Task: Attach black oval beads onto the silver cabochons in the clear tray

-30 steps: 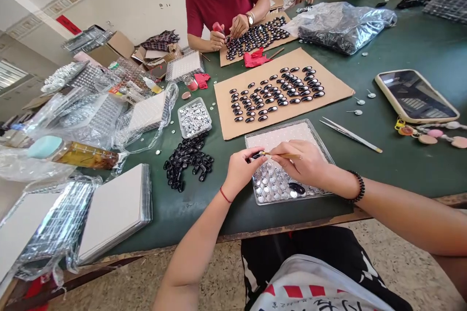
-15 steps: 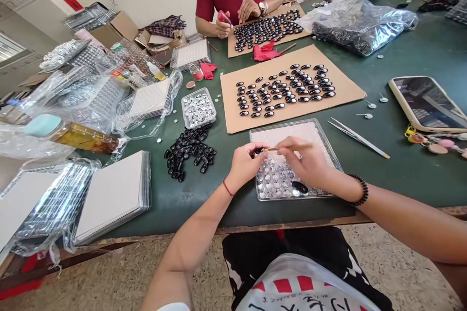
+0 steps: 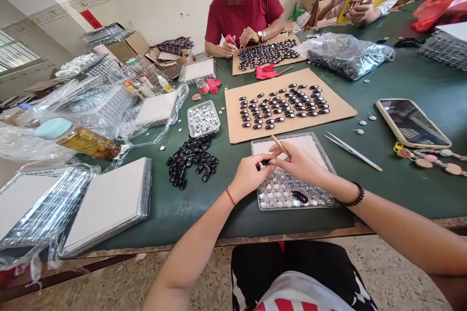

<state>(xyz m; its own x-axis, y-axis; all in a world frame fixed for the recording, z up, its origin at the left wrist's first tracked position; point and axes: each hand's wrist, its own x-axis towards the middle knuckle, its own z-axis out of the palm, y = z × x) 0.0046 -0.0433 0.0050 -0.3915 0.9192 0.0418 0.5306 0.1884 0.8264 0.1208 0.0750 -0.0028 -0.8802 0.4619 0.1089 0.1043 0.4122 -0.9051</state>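
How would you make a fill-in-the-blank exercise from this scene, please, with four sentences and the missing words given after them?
1. The right hand holds a thin stick, and a bracelet of ____ beads is on its wrist.
2. A thin ____ cord circles the wrist of the left hand.
3. On the table, the tweezers lie between the clear tray and the cream-cased ____.
4. The nearer rows of glossy black pieces lie on a sheet of brown ____.

Missing words: black; red; phone; cardboard.
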